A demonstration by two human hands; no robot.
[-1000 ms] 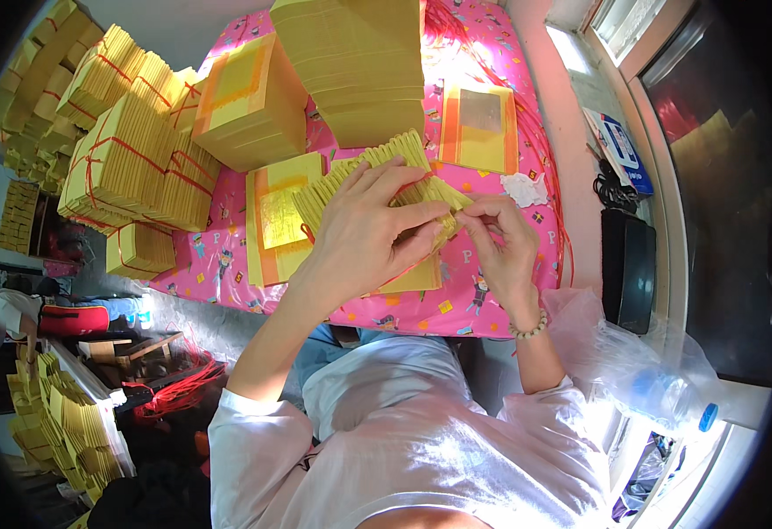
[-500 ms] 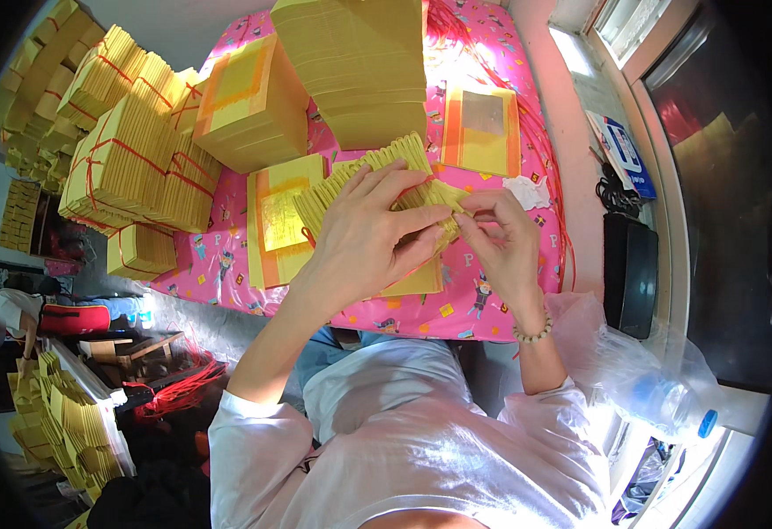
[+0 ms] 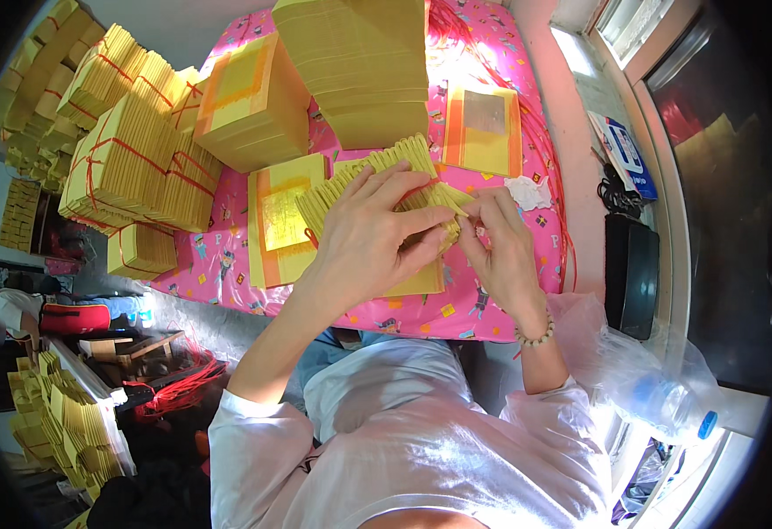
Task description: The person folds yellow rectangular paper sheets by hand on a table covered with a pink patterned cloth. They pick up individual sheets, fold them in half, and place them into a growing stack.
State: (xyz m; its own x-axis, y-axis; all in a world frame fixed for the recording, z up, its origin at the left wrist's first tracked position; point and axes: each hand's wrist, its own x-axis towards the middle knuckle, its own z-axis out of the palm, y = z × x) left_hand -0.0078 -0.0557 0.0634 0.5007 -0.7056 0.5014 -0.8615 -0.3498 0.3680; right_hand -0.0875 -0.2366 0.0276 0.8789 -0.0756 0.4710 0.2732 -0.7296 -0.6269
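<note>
A bundle of folded yellow paper lies slantwise in front of me, its folds packed side by side and a bit of red cord showing at its near edge. Across the top of it my left hand is closed, thumb at the near side and fingers over the far side. At the bundle's right end my right hand is closed, pinching the edge of a fold between thumb and fingers. Yellow sheets with orange borders and a shiny gold patch lie partly under the bundle.
A tall yellow paper stack and a lower one stand behind. Red-tied bundles fill the left of the pink table cover. Bordered sheets, crumpled white paper and red cords lie at right.
My right hand has shifted slightly, its fingers now drawn closer together at the bundle's end. My left hand stays almost still on the bundle.
</note>
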